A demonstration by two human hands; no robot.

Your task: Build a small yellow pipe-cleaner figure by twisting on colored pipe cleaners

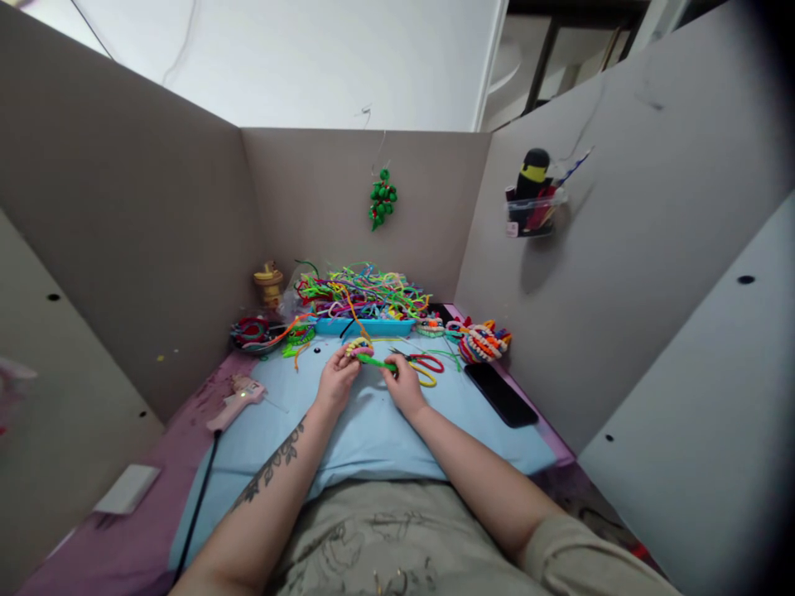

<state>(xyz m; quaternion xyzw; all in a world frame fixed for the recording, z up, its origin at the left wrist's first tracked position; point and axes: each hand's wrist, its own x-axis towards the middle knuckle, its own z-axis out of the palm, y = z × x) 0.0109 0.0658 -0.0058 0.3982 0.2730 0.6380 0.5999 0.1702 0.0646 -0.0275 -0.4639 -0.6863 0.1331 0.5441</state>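
Over the blue cloth, my left hand (pixel 337 379) is closed on a small craft piece (pixel 358 348) of yellow and pink fuzzy strands. A green pipe cleaner (pixel 373 361) runs from that piece to my right hand (pixel 403 384), which pinches its other end. An orange strand (pixel 354 306) stands up behind the piece; I cannot tell if it is attached. Just beyond my right hand lie scissors (pixel 427 362) with red and yellow handles, partly hidden by the fingers.
A blue tray (pixel 366 328) heaped with coloured pipe cleaners stands at the back. A pink glue gun (pixel 239 403) lies left, its cord trailing forward. Right are a black phone (pixel 502 396) and a bundle of braided pieces (pixel 483 341). Grey panels (pixel 298 182) enclose three sides.
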